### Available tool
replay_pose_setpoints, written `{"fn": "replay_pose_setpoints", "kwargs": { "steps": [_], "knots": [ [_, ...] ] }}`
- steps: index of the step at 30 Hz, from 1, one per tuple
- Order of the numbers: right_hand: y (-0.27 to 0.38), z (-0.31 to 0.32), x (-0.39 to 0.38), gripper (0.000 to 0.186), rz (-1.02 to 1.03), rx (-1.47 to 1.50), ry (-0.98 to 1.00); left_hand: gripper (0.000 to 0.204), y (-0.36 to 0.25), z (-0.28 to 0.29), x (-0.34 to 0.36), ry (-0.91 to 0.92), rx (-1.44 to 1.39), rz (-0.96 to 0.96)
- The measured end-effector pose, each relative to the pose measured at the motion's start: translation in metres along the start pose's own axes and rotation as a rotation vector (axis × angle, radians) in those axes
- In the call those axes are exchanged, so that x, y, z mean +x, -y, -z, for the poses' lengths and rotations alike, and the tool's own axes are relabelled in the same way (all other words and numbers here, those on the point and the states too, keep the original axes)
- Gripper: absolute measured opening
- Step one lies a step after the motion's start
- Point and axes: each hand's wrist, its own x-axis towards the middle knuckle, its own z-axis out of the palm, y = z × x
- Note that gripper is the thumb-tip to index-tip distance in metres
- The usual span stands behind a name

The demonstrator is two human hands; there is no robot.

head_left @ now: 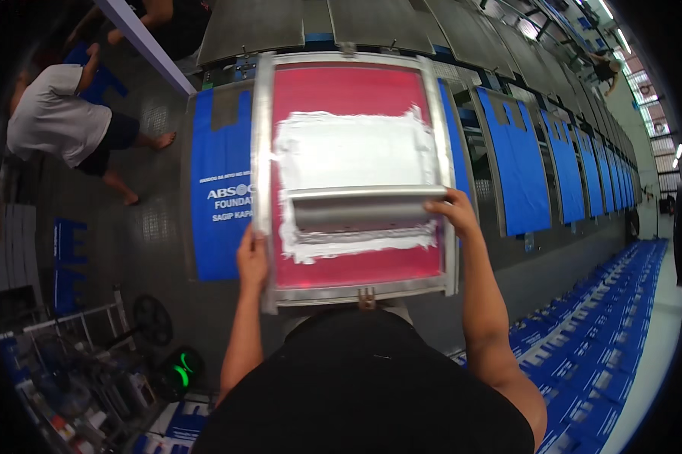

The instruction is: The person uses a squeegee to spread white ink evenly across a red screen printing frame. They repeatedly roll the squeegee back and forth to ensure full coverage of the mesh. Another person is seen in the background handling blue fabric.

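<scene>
The left hand [253, 257] appears to grip the left side of the frame [262, 151], probably to steady it, while the right hand [456, 214] holds the right end of the squeegee [363, 206], which lies crosswise, seemingly to span the white ink [356, 151].

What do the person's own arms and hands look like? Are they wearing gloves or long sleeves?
No gloves! The left hand and right hand are bare, and no sleeve covers the left forearm or the right forearm. I can't make out any watch or bracelet. The person wears a plain-looking black top.
</scene>
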Motion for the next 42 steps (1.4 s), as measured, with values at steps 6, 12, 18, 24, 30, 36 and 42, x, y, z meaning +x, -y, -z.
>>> {"fn": "replay_pose_setpoints", "kwargs": {
  "steps": [6, 12, 18, 24, 30, 36, 42],
  "knots": [
    [-0.067, 0.2, 0.001, 0.033, -0.064, 0.022, -0.119, 0.045, -0.043, -0.212, -0.012, 0.115, 0.028, 0.034],
    [0.014, 0.122, 0.214, 0.039, -0.222, 0.391, -0.637, 0.042, -0.219, -0.3, 0.464, 0.726, 0.273, -0.171],
    [0.277, 0.081, 0.644, 0.043, -0.312, 0.611, -1.401, 0.045, -0.517, -0.64, 1.025, 1.402, 0.438, -0.581],
    [0.563, -0.09, 1.066, 0.041, -0.441, 0.918, -2.145, 0.045, -0.667, -0.829, 1.327, 2.21, 0.548, -0.574],
    [0.762, -0.189, 1.341, 0.042, -0.704, 1.113, -2.673, 0.047, -0.691, -0.839, 1.417, 2.734, 0.729, -0.754],
    [0.769, -0.213, 1.368, 0.041, -0.747, 1.14, -2.694, 0.051, -0.675, -0.834, 1.425, 2.823, 0.712, -0.829],
    [0.764, -0.208, 1.376, 0.04, -0.765, 1.178, -2.653, 0.049, -0.681, -0.835, 1.431, 2.766, 0.694, -1.078]
  ]
}}
